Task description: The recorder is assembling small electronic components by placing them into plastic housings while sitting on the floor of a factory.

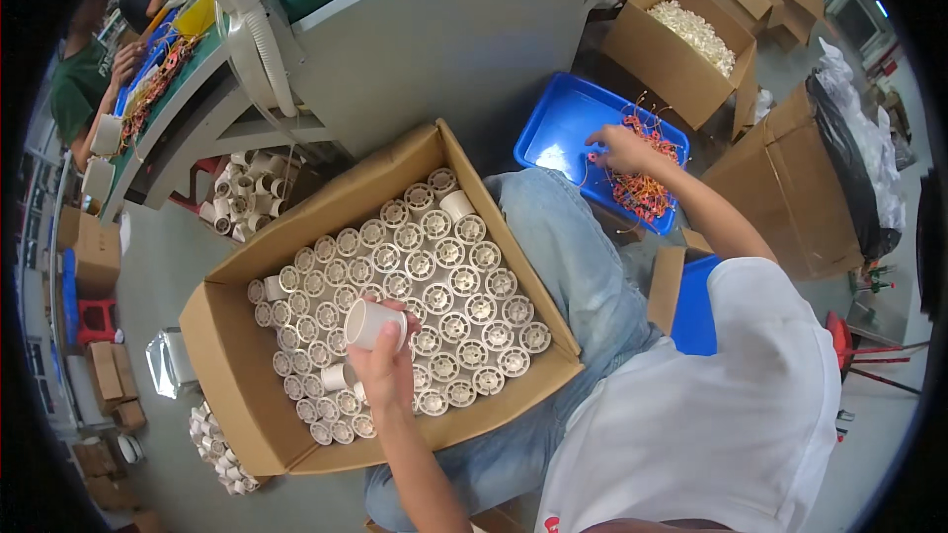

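- Left hand (383, 357) grasps a white cup (367, 322) past the box's (222, 380) near edge.
- Right hand (622, 148) at wires (644, 197) along the tray's (555, 126) right edge; grip, I can't tell.

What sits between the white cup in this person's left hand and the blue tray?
In the head view, going from the white cup toward the blue tray: white round parts, the cardboard box's side wall, then a jeans-clad leg.

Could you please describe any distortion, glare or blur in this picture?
In the head view, dark corners frame the image and outer edges bend; head view again: glare whitens part of the blue tray, while the white cup looks fairly sharp.
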Action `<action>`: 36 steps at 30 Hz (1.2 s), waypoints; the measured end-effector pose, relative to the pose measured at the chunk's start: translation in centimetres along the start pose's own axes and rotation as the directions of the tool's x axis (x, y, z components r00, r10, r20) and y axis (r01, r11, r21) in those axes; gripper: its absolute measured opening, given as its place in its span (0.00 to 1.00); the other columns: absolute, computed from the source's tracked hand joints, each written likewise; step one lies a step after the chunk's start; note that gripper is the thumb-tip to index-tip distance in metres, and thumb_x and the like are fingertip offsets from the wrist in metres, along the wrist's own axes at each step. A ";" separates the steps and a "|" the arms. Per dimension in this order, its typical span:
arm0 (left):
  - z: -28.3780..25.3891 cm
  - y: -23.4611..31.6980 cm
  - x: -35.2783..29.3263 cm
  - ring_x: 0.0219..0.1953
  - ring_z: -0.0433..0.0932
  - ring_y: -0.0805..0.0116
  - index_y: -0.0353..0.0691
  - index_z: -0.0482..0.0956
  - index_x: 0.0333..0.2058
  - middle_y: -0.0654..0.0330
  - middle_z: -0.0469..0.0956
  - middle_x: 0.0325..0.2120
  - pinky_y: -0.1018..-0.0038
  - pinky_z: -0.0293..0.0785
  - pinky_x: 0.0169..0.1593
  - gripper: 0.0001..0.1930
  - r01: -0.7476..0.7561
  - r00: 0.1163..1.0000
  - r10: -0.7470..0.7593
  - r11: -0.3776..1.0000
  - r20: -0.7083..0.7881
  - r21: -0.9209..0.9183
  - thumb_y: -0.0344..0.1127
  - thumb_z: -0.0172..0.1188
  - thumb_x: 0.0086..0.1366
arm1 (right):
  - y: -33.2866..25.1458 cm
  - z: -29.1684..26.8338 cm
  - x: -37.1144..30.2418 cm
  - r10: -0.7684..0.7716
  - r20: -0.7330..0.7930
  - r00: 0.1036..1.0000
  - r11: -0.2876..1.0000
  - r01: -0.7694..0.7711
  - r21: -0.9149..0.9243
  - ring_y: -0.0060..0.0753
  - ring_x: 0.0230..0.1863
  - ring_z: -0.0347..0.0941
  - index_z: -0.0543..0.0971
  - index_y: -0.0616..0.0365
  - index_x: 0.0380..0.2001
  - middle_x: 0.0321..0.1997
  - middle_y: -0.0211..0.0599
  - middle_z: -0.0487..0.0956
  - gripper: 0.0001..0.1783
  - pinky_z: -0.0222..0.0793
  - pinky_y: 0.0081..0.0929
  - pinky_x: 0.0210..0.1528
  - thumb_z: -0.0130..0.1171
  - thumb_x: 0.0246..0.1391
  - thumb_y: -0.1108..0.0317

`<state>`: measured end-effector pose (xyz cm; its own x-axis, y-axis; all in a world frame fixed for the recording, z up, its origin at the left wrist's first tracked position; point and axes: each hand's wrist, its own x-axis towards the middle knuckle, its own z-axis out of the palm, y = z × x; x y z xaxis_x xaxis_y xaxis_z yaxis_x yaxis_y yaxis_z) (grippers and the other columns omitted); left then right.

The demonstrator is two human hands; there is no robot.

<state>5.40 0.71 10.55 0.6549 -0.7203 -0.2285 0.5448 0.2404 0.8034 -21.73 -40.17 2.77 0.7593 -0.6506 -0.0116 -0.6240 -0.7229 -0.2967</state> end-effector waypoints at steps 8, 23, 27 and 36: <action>0.0 -0.3 0.3 0.39 0.76 0.67 0.33 0.67 0.49 0.56 0.76 0.35 0.71 0.76 0.44 0.28 -0.080 0.996 0.071 0.980 0.057 0.180 0.38 0.67 0.53 | -2.3 -2.2 2.4 0.061 -0.241 0.969 0.993 -0.034 0.115 0.52 0.37 0.77 0.81 0.60 0.29 0.33 0.52 0.79 0.08 0.73 0.41 0.40 0.56 0.42 0.73; 0.3 0.0 0.2 0.37 0.76 0.64 0.33 0.69 0.46 0.54 0.76 0.35 0.69 0.75 0.44 0.26 -0.039 0.989 0.012 0.983 0.146 0.181 0.38 0.67 0.52 | -1.9 0.6 4.3 0.271 0.091 0.958 0.961 -0.275 0.033 0.37 0.33 0.80 0.82 0.61 0.33 0.29 0.48 0.81 0.12 0.74 0.32 0.36 0.64 0.43 0.67; 0.1 0.7 0.2 0.45 0.75 0.65 0.33 0.72 0.47 0.55 0.77 0.39 0.69 0.70 0.51 0.29 -0.150 0.979 0.093 0.933 0.184 0.328 0.38 0.70 0.47 | -9.6 -3.8 5.4 0.117 -0.094 0.989 0.690 -0.013 0.724 0.23 0.35 0.76 0.82 0.63 0.40 0.33 0.35 0.82 0.14 0.71 0.24 0.40 0.62 0.47 0.73; 2.6 4.1 0.8 0.65 0.54 0.44 0.39 0.81 0.33 0.46 0.42 0.68 0.54 0.54 0.64 0.23 -0.624 0.769 0.441 0.361 0.463 0.693 0.44 0.74 0.39 | -32.3 -3.8 4.0 -0.476 0.114 0.872 -0.182 -0.224 0.957 0.27 0.33 0.78 0.78 0.68 0.43 0.37 0.43 0.81 0.14 0.74 0.21 0.38 0.58 0.51 0.81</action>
<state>6.82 -0.59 15.03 0.5013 -0.7489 0.4334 -0.5752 0.0858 0.8135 0.77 -20.37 15.96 0.9802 -0.1967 0.0226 0.1201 0.5001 -0.8576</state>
